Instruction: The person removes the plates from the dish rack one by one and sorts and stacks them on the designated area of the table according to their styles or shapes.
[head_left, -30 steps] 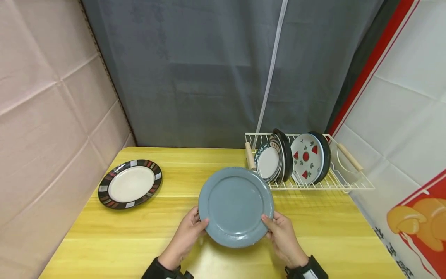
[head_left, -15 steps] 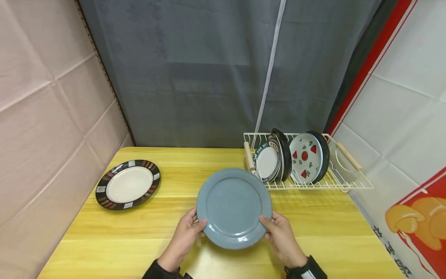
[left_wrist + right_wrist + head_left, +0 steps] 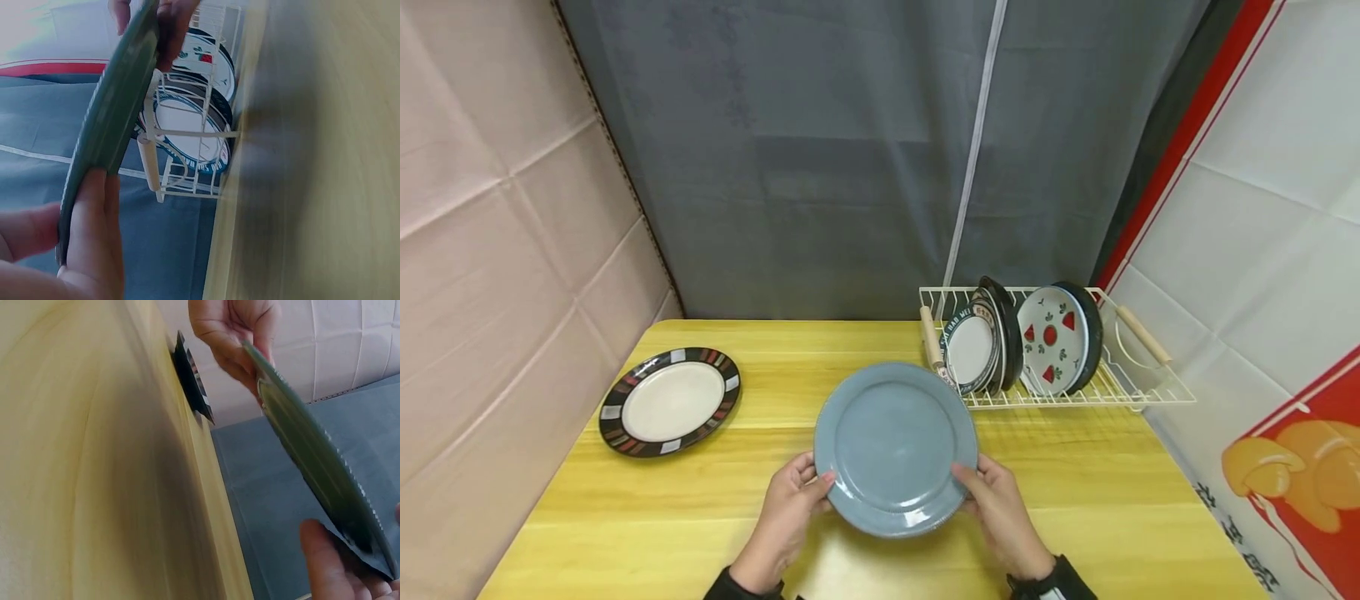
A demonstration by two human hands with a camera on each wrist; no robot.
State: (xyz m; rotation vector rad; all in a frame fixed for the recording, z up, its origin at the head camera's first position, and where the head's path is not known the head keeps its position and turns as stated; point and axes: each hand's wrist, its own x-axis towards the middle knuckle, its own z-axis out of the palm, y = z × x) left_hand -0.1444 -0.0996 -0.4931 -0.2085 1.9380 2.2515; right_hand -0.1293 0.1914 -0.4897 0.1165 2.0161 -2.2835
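Note:
A round blue-grey plate (image 3: 895,450) is held up off the table by both hands, its face tilted toward the head camera. My left hand (image 3: 792,508) pinches the lower left rim, thumb on the front and fingers behind. On the opposite side my right hand (image 3: 1000,512) grips the rim in the same way. In the left wrist view the plate (image 3: 112,106) appears edge-on, with the left fingers (image 3: 94,231) on its underside. The right wrist view also has the plate (image 3: 312,456) from its edge, a gap between it and the table.
A white wire dish rack (image 3: 1150,400) with wooden handles stands at the back right. It holds several upright plates, including a strawberry-patterned plate (image 3: 1052,342). An oval plate (image 3: 673,404) with a dark striped rim lies on the left of the wooden table (image 3: 647,533).
In the head view the blue-grey plate and both hands have shifted slightly left and a little down. The whole scene drifts left too. The grip on the plate looks the same.

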